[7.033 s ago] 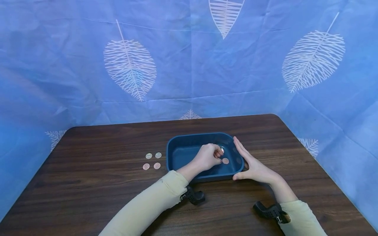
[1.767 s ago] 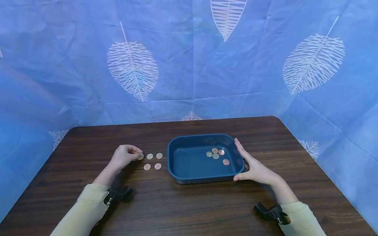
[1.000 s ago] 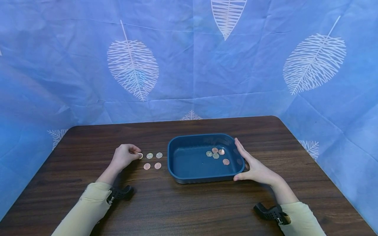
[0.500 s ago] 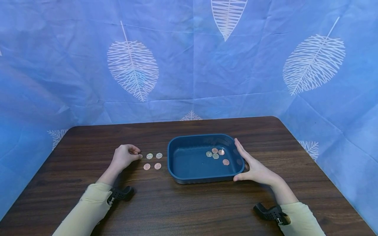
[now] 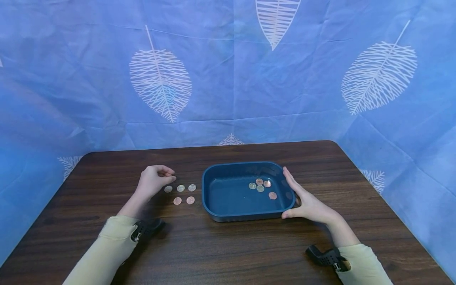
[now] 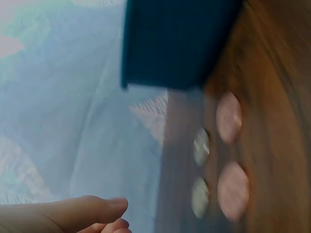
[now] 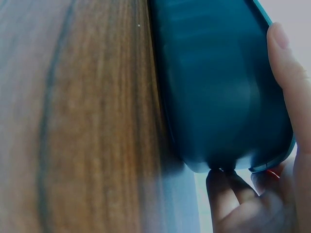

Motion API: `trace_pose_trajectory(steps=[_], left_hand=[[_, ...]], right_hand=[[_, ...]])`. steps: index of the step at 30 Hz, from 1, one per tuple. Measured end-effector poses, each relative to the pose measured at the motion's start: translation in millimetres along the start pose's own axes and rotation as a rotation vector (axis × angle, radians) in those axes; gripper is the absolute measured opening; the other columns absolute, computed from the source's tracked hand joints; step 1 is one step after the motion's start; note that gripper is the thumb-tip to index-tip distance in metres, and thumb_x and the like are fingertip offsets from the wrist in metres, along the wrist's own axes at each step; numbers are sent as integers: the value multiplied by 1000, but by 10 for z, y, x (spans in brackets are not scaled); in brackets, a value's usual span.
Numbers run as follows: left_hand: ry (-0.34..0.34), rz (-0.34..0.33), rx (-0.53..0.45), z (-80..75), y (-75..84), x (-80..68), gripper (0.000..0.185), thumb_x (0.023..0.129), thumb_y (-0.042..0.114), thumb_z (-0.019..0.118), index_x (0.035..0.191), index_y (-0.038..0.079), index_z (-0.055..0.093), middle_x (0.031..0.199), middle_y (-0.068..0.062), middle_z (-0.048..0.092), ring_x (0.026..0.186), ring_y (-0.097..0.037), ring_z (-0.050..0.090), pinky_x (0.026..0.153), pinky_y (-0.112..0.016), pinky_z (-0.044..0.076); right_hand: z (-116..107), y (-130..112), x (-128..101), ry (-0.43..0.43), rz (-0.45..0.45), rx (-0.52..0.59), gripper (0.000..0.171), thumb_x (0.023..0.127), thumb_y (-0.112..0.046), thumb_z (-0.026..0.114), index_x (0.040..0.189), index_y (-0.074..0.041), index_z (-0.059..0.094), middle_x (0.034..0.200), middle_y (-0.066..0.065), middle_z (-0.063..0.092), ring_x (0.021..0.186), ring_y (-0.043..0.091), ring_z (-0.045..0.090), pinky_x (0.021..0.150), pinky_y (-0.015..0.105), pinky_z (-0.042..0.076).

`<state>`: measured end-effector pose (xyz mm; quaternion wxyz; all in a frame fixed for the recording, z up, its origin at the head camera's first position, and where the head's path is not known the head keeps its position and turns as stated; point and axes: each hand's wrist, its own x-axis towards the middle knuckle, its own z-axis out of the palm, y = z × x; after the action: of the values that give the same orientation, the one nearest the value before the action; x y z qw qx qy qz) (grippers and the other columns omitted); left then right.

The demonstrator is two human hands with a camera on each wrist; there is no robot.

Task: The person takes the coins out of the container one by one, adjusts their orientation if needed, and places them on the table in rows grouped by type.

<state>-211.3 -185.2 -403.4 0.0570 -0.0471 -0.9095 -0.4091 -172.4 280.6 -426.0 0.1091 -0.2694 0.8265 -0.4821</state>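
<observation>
So we've just let go of a coin [image 5: 168, 189] on the worktop [image 5: 213, 253] beside the other four, left hand [image 5: 154, 181] lifted off with an empty, loosely curled grip, while our right hand [image 5: 305, 202] stays flat-fingered against the tray [image 5: 228, 215] with five coins left inside.

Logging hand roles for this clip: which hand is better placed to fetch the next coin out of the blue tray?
Probably the left hand: it hovers free above the five small round coins on the table. The right hand lies flat against the dark blue plastic tray, bracing its right wall.
</observation>
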Motion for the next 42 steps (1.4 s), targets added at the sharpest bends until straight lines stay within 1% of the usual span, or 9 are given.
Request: trace_pose_trajectory(steps=[3,8,12,17,21,25,27,35,42], left_hand=[[-16,25,-41,45,144,30,18,85,9,71,98,-3,70,85,-9,67,80,-25,63,66,-34,49],[-60,67,-101,161,435,61,16,86,11,71,99,1,71,86,-8,68,80,-23,62,69,-35,51],[-98,102,-129,275,682,91,15,86,11,71,98,2,72,84,-6,67,79,-22,62,70,-35,51],[-153,138,-157,463,946,134,16,86,11,71,99,1,71,82,-5,66,77,-21,61,69,-34,51],[-189,167,-179,646,1109,167,15,85,10,72,97,1,71,82,-4,65,77,-20,61,68,-32,50],[-218,187,-212,824,1223,179,13,85,9,71,96,0,71,81,-4,65,76,-19,60,67,-31,50],[-235,191,-226,909,1261,175,13,85,9,71,95,0,71,81,-4,64,76,-18,59,67,-29,50],[-286,233,-229,1235,1386,149,14,85,10,72,95,-1,71,79,-3,64,73,-15,59,63,-25,49],[-339,238,-227,1489,1591,82,17,85,15,74,92,0,72,76,0,64,67,-9,58,60,-21,48]], right_hand=[[-1,4,-4,3,-1,-4,117,79,-11,79,152,-31,-10,158,7,-18,142,39,-9,100,61,28],[-1,14,-6,1,7,-10,118,79,-12,79,151,-34,-11,158,3,-18,142,38,-9,101,58,28],[0,11,-9,-1,10,-6,118,79,-11,79,152,-31,-11,158,2,-19,142,38,-8,101,57,29],[-2,6,-10,3,8,3,117,79,-11,79,152,-28,-11,158,2,-19,142,39,-9,101,62,26],[1,-2,-6,3,10,0,117,79,-12,79,153,-28,-10,158,1,-18,142,39,-10,101,63,25],[6,-4,5,2,10,3,116,79,-14,79,153,-25,-10,158,1,-18,142,39,-10,101,63,25],[9,-4,14,0,9,7,116,79,-15,79,153,-27,-10,158,1,-18,142,39,-10,101,62,26],[20,-12,26,-5,7,22,116,80,-14,79,152,-30,-10,158,0,-18,142,39,-10,100,62,28],[7,2,-1,-6,5,5,115,80,-16,78,153,-28,-10,158,1,-18,142,38,-9,101,62,26]])
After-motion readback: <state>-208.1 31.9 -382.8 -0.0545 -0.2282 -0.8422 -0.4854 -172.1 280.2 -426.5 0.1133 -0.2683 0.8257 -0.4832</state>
